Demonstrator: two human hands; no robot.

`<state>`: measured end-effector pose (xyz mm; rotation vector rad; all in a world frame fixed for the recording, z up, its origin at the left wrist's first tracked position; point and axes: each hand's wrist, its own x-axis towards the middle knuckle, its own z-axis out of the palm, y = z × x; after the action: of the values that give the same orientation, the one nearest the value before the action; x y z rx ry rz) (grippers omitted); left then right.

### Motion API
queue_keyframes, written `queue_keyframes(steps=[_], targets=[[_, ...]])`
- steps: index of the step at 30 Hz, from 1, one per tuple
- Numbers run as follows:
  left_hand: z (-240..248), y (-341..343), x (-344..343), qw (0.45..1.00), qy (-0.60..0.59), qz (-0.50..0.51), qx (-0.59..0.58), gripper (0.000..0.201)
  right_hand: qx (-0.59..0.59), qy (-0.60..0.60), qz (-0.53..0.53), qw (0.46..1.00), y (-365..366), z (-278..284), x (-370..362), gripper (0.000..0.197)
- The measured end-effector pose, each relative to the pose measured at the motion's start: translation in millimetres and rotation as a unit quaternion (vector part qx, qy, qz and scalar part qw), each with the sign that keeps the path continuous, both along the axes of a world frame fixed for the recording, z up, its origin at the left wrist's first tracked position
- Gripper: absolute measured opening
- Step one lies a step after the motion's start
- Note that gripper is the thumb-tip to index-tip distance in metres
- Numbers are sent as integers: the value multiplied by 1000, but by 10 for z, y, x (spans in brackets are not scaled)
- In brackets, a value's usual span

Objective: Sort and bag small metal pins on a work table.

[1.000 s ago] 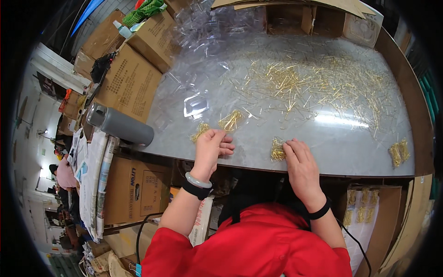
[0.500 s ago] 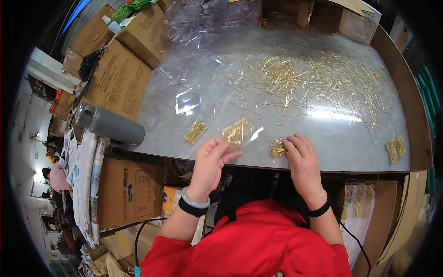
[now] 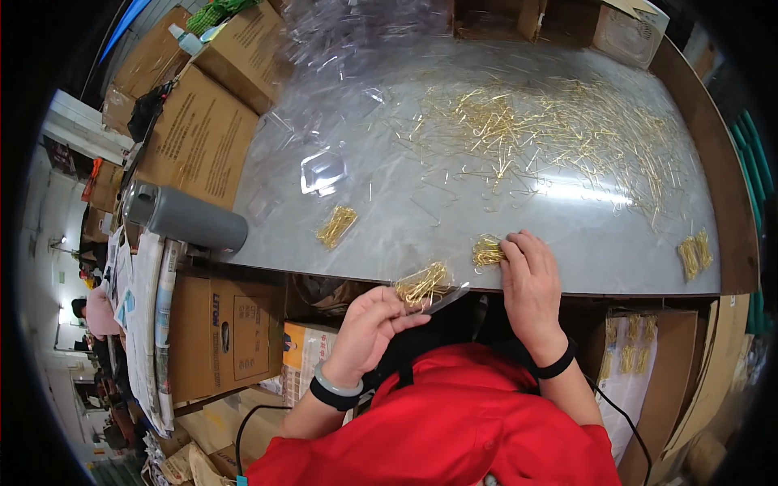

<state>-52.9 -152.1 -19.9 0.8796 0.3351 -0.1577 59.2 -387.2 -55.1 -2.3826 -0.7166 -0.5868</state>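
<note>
Gold wire hooks [image 3: 423, 283], one clump, are at the table's near edge, in the left hand [image 3: 369, 330], with a clear plastic piece [image 3: 448, 299] under or around them; can't tell which. Left thumb and fingers are closed to a pinch at the clump's lower-left side, palm turned partly inward.

Right hand [image 3: 531, 279]: fingers close together, slightly bent, tips at the right side of a second bundle [image 3: 487, 251] that lies on the grey table [image 3: 405, 235] near the front edge. Thumb side is hidden, so can't tell whether it grips or only touches.

Third bundle [image 3: 336, 227] lies on the tabletop to the left of both hands, well apart from them, tilted. Two more bundles [image 3: 694, 254] stand out at the far right, side by side, near the side panel [image 3: 725, 190].

Loose hooks [image 3: 559, 134] are spread across the middle and right of the table, densest left of centre in the spread. Clear plastic pieces [image 3: 356, 57] heap up at the back left; one catches glare nearer the front.

Grey bottle [image 3: 194, 220] lies on its side at the left edge, beside a cardboard box [image 3: 198, 138]. Below the table on the right, a white sheet [image 3: 628, 405] carries more gold bundles [image 3: 629, 356].
</note>
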Motion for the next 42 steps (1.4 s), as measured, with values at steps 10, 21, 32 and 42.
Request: queue_keyframes(steps=[10,21,32,42], targets=[[-96,-141,191,945,-73,89,308,8,-5,5,-22,1000,73,5,27,29],[-58,88,-225,988,-10,109,111,9,-17,-10,-26,999,46,-56,7,30],[-585,-370,-44,987,90,-129,22,6,-25,-17,-24,999,67,10,-9,28],[-587,-435,33,990,31,-122,-71,8,-28,45,94,994,-116,7,-564,34]])
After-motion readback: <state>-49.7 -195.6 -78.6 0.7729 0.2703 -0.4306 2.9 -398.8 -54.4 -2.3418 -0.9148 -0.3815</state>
